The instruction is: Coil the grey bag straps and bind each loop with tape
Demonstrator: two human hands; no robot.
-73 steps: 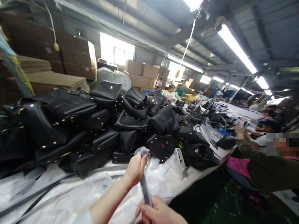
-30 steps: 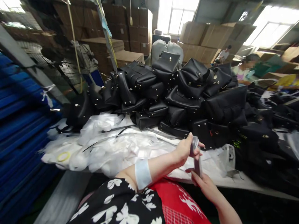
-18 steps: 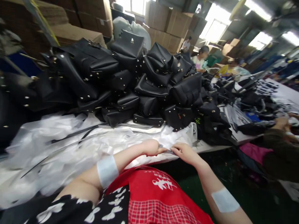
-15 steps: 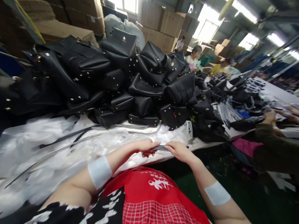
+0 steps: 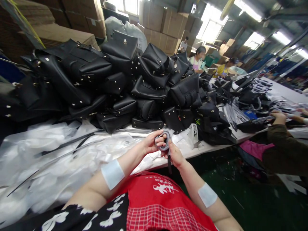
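A grey strap (image 5: 164, 141), wrapped in clear film, is coiled into a loop in front of my chest, just above the table's front edge. My left hand (image 5: 152, 143) is closed around the loop with fingers through it. My right hand (image 5: 174, 154) pinches the strap from below, and a dark tail hangs down from it. Behind the hands rises a heap of black handbags (image 5: 115, 80) with gold studs.
White plastic wrapping (image 5: 60, 150) with thin black straps on it covers the table (image 5: 211, 147) at the left. Another person's sleeve (image 5: 286, 147) reaches onto the table at the right. Further people sit at the back, and cardboard boxes (image 5: 158, 25) are stacked behind.
The strap was stretched flat between my two hands half a second ago; now it is wound into a loop around my left fingers, and both hands are raised a little.
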